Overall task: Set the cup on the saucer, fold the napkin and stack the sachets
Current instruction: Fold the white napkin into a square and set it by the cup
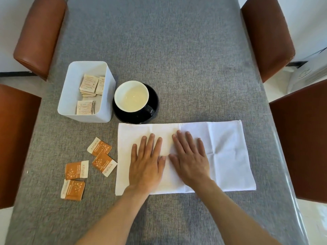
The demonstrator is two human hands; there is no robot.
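Resting flat, both hands, left hand [146, 163] and right hand [190, 159], press the napkin [226, 152].

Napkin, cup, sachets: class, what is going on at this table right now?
A person presses both palms flat on a white napkin spread on the grey table, left hand beside right hand, apparently smoothing it mid-fold. The cup already sits on the black saucer just beyond the napkin. Four orange sachets lie loose to the left, not yet stacked; paler sachets sit in a white box next to the saucer.
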